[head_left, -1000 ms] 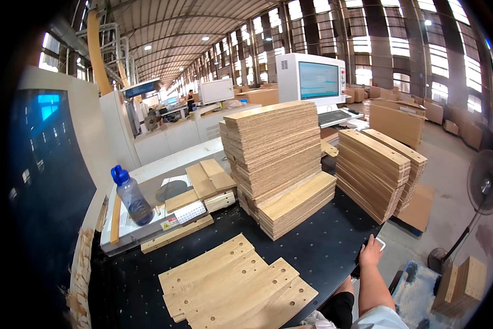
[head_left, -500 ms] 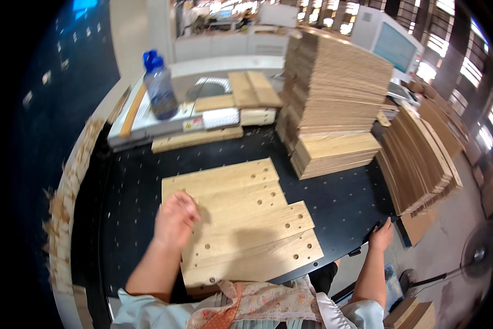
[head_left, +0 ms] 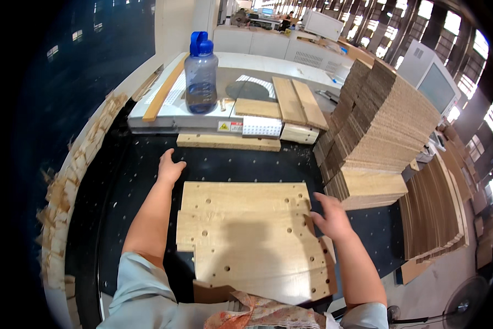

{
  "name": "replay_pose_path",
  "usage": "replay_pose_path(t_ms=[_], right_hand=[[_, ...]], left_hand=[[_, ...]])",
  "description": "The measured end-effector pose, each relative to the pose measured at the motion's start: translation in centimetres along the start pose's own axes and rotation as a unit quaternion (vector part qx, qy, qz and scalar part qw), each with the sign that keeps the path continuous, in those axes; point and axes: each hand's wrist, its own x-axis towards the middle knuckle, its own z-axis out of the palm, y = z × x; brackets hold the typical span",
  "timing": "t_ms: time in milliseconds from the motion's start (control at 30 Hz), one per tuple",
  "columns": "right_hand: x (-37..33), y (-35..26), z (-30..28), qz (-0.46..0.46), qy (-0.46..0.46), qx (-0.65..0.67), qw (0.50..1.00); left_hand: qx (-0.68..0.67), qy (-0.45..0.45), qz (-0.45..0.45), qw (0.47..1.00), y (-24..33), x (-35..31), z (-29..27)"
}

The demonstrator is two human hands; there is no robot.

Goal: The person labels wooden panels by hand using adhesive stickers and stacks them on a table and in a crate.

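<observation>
Several pale wooden boards [head_left: 246, 193] with drilled holes lie side by side in front of me, their ends uneven at the left. My left hand [head_left: 171, 168] is beyond their far left corner, over the black table, with thumb and fingers apart and nothing in it. At the right edge of the boards is my right hand [head_left: 334, 218], open, its thumb pointing toward the board ends. Whether it touches them I cannot tell. A shadow falls across the middle of the boards, and my apron hides part of their near edge.
A narrow wooden strip [head_left: 230, 142] lies at the back of the black table [head_left: 139, 186]. Behind it, a blue-lidded bottle [head_left: 201, 82] and loose boards [head_left: 298, 101] rest on a white machine ledge. Tall board stacks [head_left: 392, 118] stand at the right, with more boards [head_left: 430, 203] beside them.
My left hand has gone from above the boards to beyond their far left corner. My right hand has left the table's right edge for the boards' right side. The view has turned.
</observation>
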Motion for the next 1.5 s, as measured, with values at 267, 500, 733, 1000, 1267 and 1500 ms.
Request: replay_pose_path(t_ms=[267,500,733,1000,1267,1500], right_hand=[[18.1,1.3,10.4,0.198,-0.021,0.108,0.974],[20.5,2.8,13.4,0.227,-0.008,0.159,0.961],[12.3,2.4,6.3,0.249,-0.134,0.048,0.958],[-4.0,-0.3,-0.8,0.082,0.089,0.022,0.992],[-19.4,6.2,-1.6,0.304,0.172,0.005,0.937],[-20.7,6.8,-0.4,0.286,0.192,-0.024,0.939]], left_hand=[[-0.088,0.039,-0.038,0.995,-4.4,7.8,4.8],[-0.098,-0.054,0.016,0.994,-2.2,6.3,3.2],[-0.218,-0.253,0.031,0.942,-2.0,-0.2,-1.1],[-0.009,-0.097,0.307,0.947,8.8,-7.1,-1.4],[0.031,-0.363,0.423,0.830,24.2,-19.2,15.2],[-0.038,-0.394,0.242,0.886,28.5,-27.1,23.6]])
